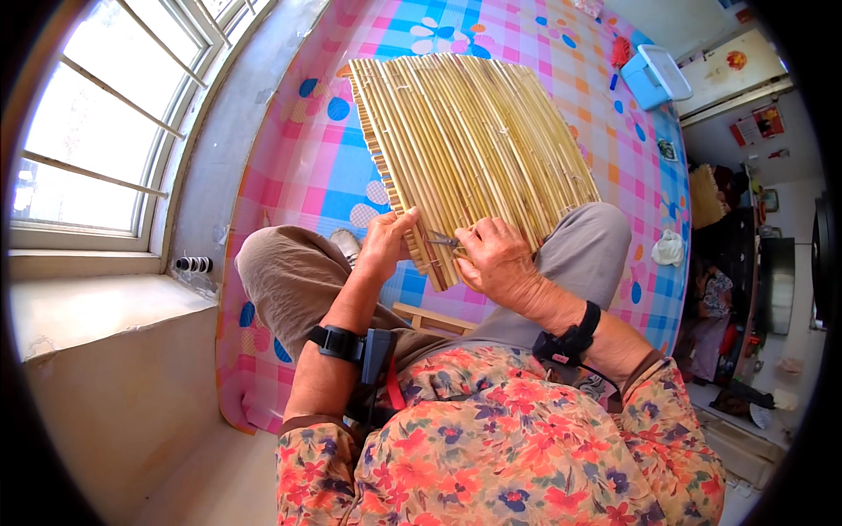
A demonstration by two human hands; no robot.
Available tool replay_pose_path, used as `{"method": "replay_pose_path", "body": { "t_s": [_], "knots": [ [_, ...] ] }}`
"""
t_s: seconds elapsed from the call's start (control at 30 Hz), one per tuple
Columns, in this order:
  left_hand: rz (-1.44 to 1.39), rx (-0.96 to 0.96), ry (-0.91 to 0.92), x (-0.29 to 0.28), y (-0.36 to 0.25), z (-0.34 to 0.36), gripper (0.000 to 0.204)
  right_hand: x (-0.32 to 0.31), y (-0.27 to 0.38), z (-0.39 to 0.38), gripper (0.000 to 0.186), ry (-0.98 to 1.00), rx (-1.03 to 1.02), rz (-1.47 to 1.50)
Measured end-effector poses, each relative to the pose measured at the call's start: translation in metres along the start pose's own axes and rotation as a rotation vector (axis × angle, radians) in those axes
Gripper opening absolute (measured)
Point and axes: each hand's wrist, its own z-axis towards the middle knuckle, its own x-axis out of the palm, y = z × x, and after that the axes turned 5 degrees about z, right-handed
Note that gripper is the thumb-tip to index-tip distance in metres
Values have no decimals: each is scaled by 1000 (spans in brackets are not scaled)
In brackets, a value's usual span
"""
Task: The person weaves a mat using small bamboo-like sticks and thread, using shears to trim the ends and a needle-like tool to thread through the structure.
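A mat of straight yellow reed or bamboo stalks (474,131) lies in front of me, its near edge between my bent knees. My left hand (383,244) is closed at the near left corner of this mat, thumb and fingers pinching its edge. Just to the right, my right hand (500,256) grips a pair of scissors (441,238). Their dark blades point left over the stalks, towards my left fingertips. The handles are mostly covered by my right fingers. Whether a thread lies between the blades is too small to tell.
A checked pink and blue sheet (298,180) spreads beneath the mat. A wooden frame (434,320) sits between my legs. Left are a barred window (96,114) and several spools (194,264). To the right are a blue bin (647,79) and white plastic bag (668,248).
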Motion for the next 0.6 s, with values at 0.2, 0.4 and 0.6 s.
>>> {"method": "replay_pose_path", "body": {
  "t_s": [0.2, 0.4, 0.6],
  "knots": [
    [-21, 20, 16, 4, -2, -3, 44, 2, 3, -3, 40, -29, 37, 11],
    [-43, -1, 25, 5, 4, 0, 45, 5, 4, -10, 37, -55, 58, 24],
    [-40, 22, 10, 10, 1, -3, 43, -5, 10, -1, 21, -73, -34, -120]
  ]
}}
